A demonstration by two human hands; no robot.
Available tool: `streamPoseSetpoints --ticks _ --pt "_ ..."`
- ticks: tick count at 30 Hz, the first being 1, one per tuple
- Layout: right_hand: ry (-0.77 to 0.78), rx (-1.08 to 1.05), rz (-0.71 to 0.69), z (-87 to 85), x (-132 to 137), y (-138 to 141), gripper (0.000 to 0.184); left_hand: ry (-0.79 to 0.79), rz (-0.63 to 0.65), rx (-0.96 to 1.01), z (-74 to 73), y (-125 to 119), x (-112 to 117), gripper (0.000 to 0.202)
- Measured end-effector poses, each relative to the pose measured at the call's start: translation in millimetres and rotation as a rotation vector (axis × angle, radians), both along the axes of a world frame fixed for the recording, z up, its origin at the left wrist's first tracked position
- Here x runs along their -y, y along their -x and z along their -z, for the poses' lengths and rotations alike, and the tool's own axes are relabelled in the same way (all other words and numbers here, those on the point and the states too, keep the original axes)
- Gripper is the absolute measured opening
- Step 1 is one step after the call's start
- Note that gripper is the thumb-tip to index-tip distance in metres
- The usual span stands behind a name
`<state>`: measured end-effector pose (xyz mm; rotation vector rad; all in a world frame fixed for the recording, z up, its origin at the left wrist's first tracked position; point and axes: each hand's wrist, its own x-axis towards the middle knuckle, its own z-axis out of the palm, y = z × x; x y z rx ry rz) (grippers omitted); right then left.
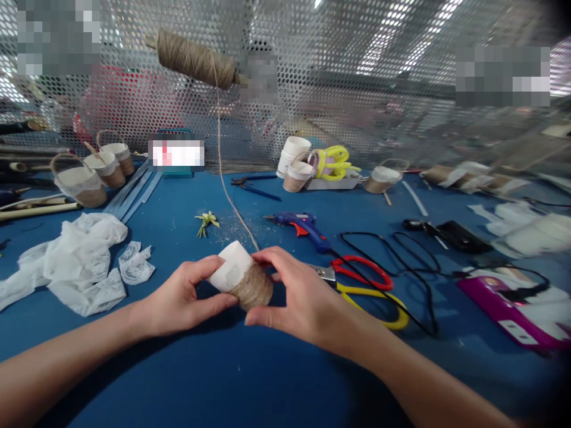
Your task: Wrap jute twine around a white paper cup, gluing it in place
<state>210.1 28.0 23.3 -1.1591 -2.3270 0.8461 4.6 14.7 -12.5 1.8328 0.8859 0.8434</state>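
"Cup (241, 274), white and round, one end bound in brown twine: where is it sitting?"

"Tilted in both hands, above the near middle of the blue table (241, 374)."

"Left hand (178, 297), bare: condition of the fingers?"

"Pinching the white end, one finger on the far side, another on the near."

"Right hand (307, 291), bare: likewise?"

"Fingers gripping the twine-bound end. The forefinger is touching the far edge, close to where a thin brown strand of twine (219, 137) is meeting the cup; the thumb is lying along the near side."

"Source of the strand?"

"One thick brown twine spool (191, 58), hanging on a slant before the grey perforated metal screen (303, 35)."

"Items beyond the hands?"

"One small green leafy sprig (206, 223), lying just past the cup. One blue, red-triggered glue gun (310, 226), lying past the right hand. One pair of blue-handled pliers (263, 192), lying farther back."

"Items to the right?"

"One pair of red-and-yellow-handled scissors (357, 290), partly hiding behind the right hand; a black cable (436, 328) is crossing the handles. One flat purple box (495, 312), lying near the edge of view."

"And to the left?"

"One crumpled heap of white lace (84, 255), lying beyond the left forearm, a smaller lace piece (136, 264) resting just beside. Three small white-rimmed brown baskets (91, 195), standing behind."
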Motion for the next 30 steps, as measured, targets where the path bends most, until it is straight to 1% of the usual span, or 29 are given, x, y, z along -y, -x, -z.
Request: streamPoseSetpoints --ticks 1,3,5,6,7,8,9,10,11,13,15,18,21,24,26,28,30 --pt "0.008 0.024 0.036 0.9 0.1 1.7 0.060 -0.002 0.002 0.006 -0.1 0.0 -0.2 0.020" --pt "0.042 0.038 0.095 2.3 -0.8 3.8 0.054 -0.025 -0.002 0.032 -2.1 0.9 -1.7 0.021" --pt "0.080 0.019 0.134 2.5 -2.4 3.4 0.048 -0.068 -0.058 0.048 -5.3 3.6 -6.1 0.022" --pt "0.096 0.007 0.147 2.0 -3.3 2.5 0.048 -0.090 -0.127 0.040 -6.7 5.7 -9.9 0.022" --pt "0.105 -0.001 0.159 1.2 -3.9 1.3 0.048 -0.097 -0.240 0.003 -7.5 8.2 -14.7 0.020" --pt "0.111 -0.001 0.168 0.1 -4.4 0.0 0.048 -0.105 -0.392 -0.057 -7.4 10.9 -20.3 0.020" --pt "0.117 0.004 0.175 -1.1 -4.6 -1.0 0.048 -0.095 -0.486 -0.150 -6.5 13.7 -26.5 0.020" --pt "0.125 0.010 0.174 -2.3 -4.6 -1.8 0.048 -0.064 -0.526 -0.256 -4.8 16.5 -33.0 0.021" --pt "0.133 0.017 0.168 -3.5 -4.4 -2.2 0.048 -0.040 -0.551 -0.344 -2.6 18.9 -39.3 0.021" --pt "0.137 0.026 0.149 -5.4 -3.8 -2.3 0.045 -0.014 -0.561 -0.438 1.9 22.0 -50.9 0.023" --pt "0.128 0.038 0.139 -6.7 -3.1 -1.9 0.043 -0.024 -0.620 -0.458 4.6 22.4 -61.0 0.026" --pt "0.119 0.068 0.129 -7.9 -2.2 -1.5 0.043 -0.005 -0.669 -0.451 4.6 19.1 -75.6 0.029" --pt "0.111 0.085 0.114 -8.2 -1.5 -2.0 0.044 0.047 -0.687 -0.427 2.9 15.8 -88.9 0.029" --pt "0.096 0.080 0.114 -7.5 -1.0 -2.8 0.044 0.120 -0.637 -0.348 -0.4 15.8 -93.3 0.025" --pt "0.095 0.078 0.114 -6.7 -1.0 -3.1 0.044 0.191 -0.572 -0.268 -4.1 17.6 -88.7 0.021" --pt "0.094 0.083 0.113 -6.0 -1.2 -2.9 0.045 0.290 -0.495 -0.170 -8.1 20.4 -79.3 0.017" --pt "0.090 0.097 0.108 -5.8 -1.5 -2.2 0.046 0.394 -0.428 -0.063 -10.5 23.3 -68.1 0.017"
